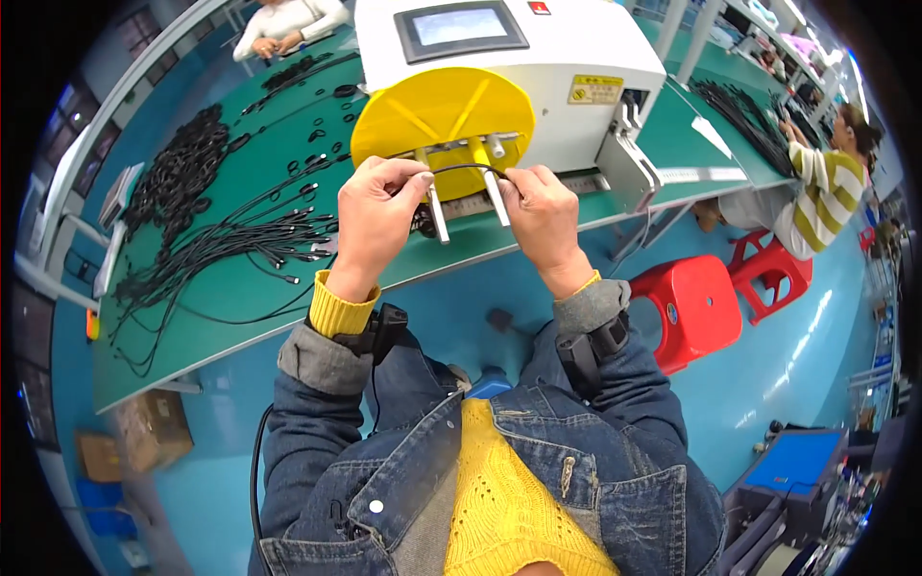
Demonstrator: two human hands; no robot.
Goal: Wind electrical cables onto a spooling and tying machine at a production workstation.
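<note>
A black cable (461,167) arcs between my two hands, in front of a round yellow disc (394,125). My left hand (376,213) pinches one end of the stretch between thumb and fingers. Opposite it, my right hand (545,213) is closed on the other side of the cable. Two metal posts, a left one (438,215) and a right one (497,200), stick out from the disc toward me between my hands. The disc sits on the front of a white machine (567,67) with a screen (459,27). My fingers hide the cable's ends.
Bundled black cables (240,235) and a heap of coiled cables (178,178) lie left on the green table (240,312). Red stools (693,309) stand at the right. One co-worker (826,192) sits far right; another person's hands (277,44) show beyond the table.
</note>
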